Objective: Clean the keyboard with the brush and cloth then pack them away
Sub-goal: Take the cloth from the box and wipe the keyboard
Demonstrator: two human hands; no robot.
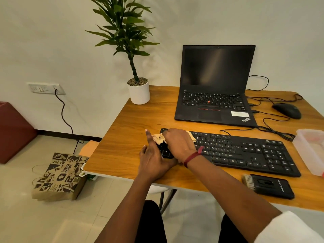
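Right hand presses the tan cloth onto the keyboard's left end; left hand lies open, steadying that end. Brush sits at the table's near edge, clear tray at the right edge, laptop behind.

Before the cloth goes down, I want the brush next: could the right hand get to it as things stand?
Probably yes. The brush lies in the open on the table, just in front of the keyboard on the right side, nothing covering it. The right hand would first have to release the cloth.
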